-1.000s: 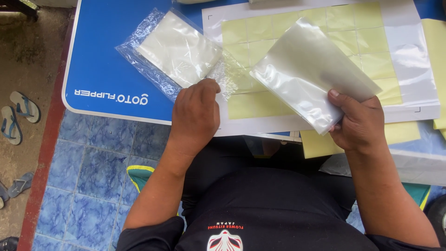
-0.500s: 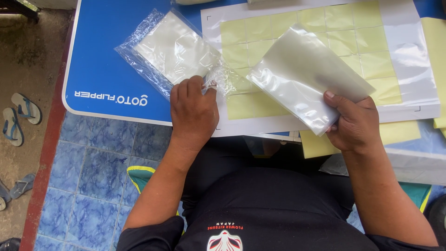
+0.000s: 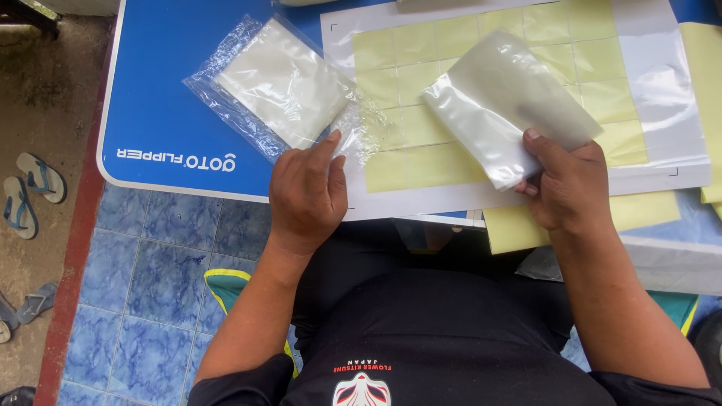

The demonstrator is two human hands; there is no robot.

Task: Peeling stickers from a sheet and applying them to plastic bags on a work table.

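Observation:
My right hand (image 3: 565, 188) grips a stack of clear plastic sleeves (image 3: 504, 101) by its near corner, thumb on top, held tilted above the sticker sheet. My left hand (image 3: 307, 197) rests at the table's near edge, its index finger stretched out and touching the crinkled open end of a clear packet of sleeves (image 3: 278, 83) that lies flat on the blue table (image 3: 162, 90). Nothing is held in that hand. A large white sheet with a grid of pale yellow stickers (image 3: 421, 124) lies under both.
More yellow sheets (image 3: 519, 225) stick out beyond the near edge at the right. Below is a blue tiled floor (image 3: 150, 263), and sandals (image 3: 30, 188) lie on the bare ground at far left. My dark shirt and lap fill the bottom middle.
My right hand has lowered the stack of sleeves closer to the sheet and turned it flatter. My left hand has let go of the packet's crinkled end and now points one finger at it.

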